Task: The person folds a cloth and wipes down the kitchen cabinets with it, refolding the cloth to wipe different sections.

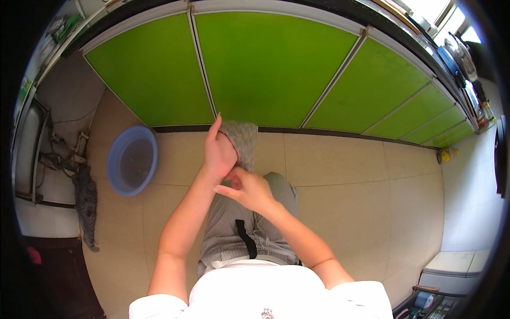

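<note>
A grey mottled cloth (245, 139) hangs from my hands in front of the green cabinet doors (271, 64). My left hand (220, 151) is raised beside the cloth, its thumb pointing up and its other fingers hidden behind the cloth. Just below and to the right, my right hand (247, 187) has its fingers curled in at the cloth's lower end, close to the left wrist, with the thumb stretched to the left. Exactly what the right fingers grip is hard to make out.
On the tiled floor at the left stands a blue basin (155, 159) holding dark water. Pipes (66, 159) and a dark grey rag (86, 204) are further left. A dark counter edge (297, 8) runs above the cabinets. A yellow can (449, 154) is at the right.
</note>
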A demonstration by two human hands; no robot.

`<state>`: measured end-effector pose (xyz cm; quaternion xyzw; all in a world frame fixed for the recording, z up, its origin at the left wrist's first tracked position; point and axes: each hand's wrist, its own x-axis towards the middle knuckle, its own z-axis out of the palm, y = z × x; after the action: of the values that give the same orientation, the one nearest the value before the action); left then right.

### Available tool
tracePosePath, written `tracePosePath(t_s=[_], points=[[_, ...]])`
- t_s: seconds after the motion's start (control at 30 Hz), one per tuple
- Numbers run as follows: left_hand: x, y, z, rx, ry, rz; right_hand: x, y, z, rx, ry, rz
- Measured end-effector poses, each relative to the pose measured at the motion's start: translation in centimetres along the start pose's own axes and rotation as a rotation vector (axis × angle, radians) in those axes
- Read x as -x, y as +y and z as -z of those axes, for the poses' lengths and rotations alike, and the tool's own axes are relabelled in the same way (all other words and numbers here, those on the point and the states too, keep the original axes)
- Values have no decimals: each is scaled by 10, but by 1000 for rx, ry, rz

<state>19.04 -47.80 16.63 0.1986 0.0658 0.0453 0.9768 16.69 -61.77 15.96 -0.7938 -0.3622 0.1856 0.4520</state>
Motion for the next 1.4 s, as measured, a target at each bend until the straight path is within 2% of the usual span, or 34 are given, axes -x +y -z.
tracePosePath(t_s=[0.13, 0.23, 0.33, 0.4, 0.7, 0.8, 0.9, 1.0, 1.1, 1.13, 1.17, 1.2, 1.23, 1.27, 1.3, 1.37, 1.4], points=[[1, 2, -1, -40, 67, -16, -9, 20, -21, -614, -131, -29], [-2, 5, 6, -58, 92, -31, -6, 25, -10, -572, -45, 78], [-1, 8, 9, -5, 78, -28, -7, 26, 8, -786, 252, 22], [0, 8, 10, -7, 77, -34, -9, 26, 31, -907, 353, 5], [11, 20, 18, -28, 109, -36, -11, 73, 122, -1009, 758, -6], [12, 28, 21, -29, 124, -34, -5, 98, 153, -872, 808, -48], [13, 32, 24, -60, 152, -73, -1, 104, 189, -669, 692, -261], [11, 32, 32, -83, 180, -108, -4, 114, 221, -422, 434, -295], [11, 32, 32, -103, 211, -119, -19, 208, 208, -1375, 601, 72], [14, 30, 30, -107, 233, -107, -21, 262, 193, -1573, 674, 91], [14, 30, 29, -111, 249, -101, -11, 312, 177, -1461, 749, -138], [12, 30, 28, -110, 257, -91, 5, 341, 176, -906, 609, -573], [11, 30, 29, -109, 265, -83, 15, 334, 186, -274, 261, -882], [12, 29, 32, -110, 279, -65, 21, 329, 194, -91, 121, -922], [12, 28, 35, -106, 266, -44, 24, 314, 205, -143, 107, -859], [9, 26, 37, -97, 236, -20, 31, 301, 211, -807, 286, -554], [6, 22, 39, -114, 234, -23, 36, 316, 200, -1058, 337, -475]])
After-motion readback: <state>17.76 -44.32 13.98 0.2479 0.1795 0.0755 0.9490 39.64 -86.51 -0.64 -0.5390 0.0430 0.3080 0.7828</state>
